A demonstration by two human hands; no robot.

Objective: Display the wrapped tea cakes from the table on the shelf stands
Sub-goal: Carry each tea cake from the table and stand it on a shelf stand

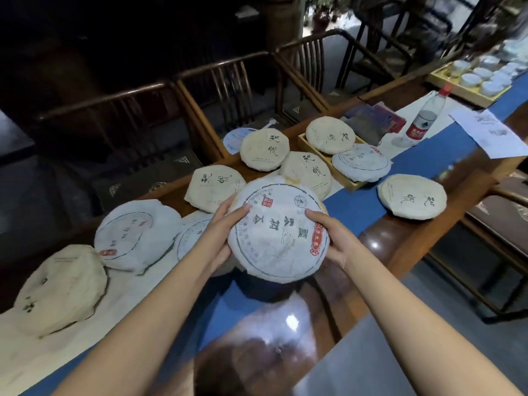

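Currently: 1 white-wrapped tea cake [278, 232] held in both hands above the table's [380, 238] near edge.

Left hand [225, 221] clamps the cake's left rim, thumb on the printed face; right hand [328, 235] clamps the right rim likewise, fingers curled under. At least 9 more wrapped cakes lie on the table, 2 in a wooden tray [343, 178]. No shelf or stands in view. Judgement: carry it flat with even rim pressure, avoid creasing the paper, then seat it label-forward on a stand.
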